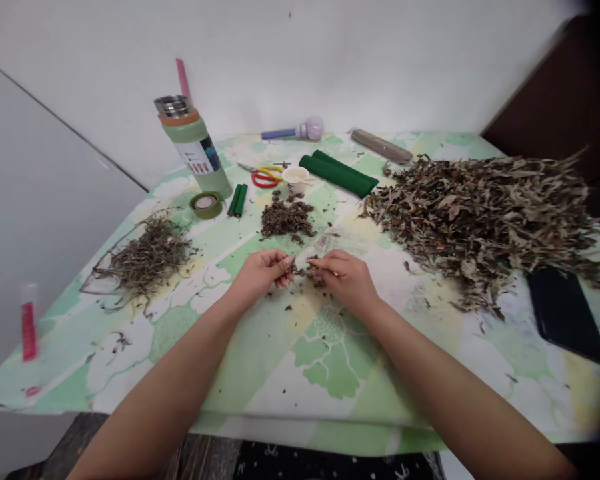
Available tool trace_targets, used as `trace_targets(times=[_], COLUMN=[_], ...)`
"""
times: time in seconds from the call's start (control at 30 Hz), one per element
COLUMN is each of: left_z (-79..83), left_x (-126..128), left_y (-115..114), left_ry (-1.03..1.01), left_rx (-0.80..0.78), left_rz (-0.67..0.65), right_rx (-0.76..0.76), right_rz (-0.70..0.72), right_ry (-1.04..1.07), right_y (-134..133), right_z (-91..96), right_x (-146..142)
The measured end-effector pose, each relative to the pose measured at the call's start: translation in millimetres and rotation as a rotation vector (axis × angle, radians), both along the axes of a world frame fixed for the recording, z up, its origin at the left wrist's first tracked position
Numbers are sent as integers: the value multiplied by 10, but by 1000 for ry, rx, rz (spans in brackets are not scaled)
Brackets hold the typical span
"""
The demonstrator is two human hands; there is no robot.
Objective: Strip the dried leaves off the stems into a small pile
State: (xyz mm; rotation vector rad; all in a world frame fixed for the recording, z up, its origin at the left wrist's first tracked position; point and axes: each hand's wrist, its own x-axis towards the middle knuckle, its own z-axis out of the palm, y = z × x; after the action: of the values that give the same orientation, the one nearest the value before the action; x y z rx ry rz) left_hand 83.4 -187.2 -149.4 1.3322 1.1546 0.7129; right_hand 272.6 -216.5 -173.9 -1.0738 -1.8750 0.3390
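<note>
My left hand (267,268) is closed in a pinch at the middle of the table, with a small bit of dried leaf between thumb and forefinger. Opposite it, my right hand (344,275) also pinches a dark piece of dried leaf. A narrow gap separates the fingertips of the two hands. Loose dried crumbs lie under and between them. Just beyond sits a small heap of crumbled dried leaves (287,219). To the right spreads a large pile of dry brown leaves (485,220). On the left lies a tangle of thin dry stems (147,257).
A green bottle (195,148) stands open at the back left, beside a roll of green tape (206,205) and two short green rolls (237,200). Scissors (267,176), a white cup (296,177) and green rolled material (337,172) lie behind. A black phone (567,312) rests at right.
</note>
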Motion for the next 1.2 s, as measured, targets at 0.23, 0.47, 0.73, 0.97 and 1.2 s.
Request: trace_targets(times=[0.23, 0.47, 0.73, 0.97, 1.2], left_z=[-90, -84, -69, -173, -69], left_x=[77, 40, -113, 66, -12], left_y=[-30, -27, 78, -125, -87], left_ry=[280, 369, 498, 412, 397], left_rx=[263, 349, 564, 480, 516], left_rz=[-62, -149, -248, -415, -220], right_rx=[-97, -45, -322, -529, -340], right_rz=[-68, 171, 71, 242, -25], right_ry=[-120, -178, -158, -251, -107], right_y=[17, 14, -46, -122, -28], right_z=[3, -33, 194, 187, 108], right_x=[-47, 17, 327, 226, 257])
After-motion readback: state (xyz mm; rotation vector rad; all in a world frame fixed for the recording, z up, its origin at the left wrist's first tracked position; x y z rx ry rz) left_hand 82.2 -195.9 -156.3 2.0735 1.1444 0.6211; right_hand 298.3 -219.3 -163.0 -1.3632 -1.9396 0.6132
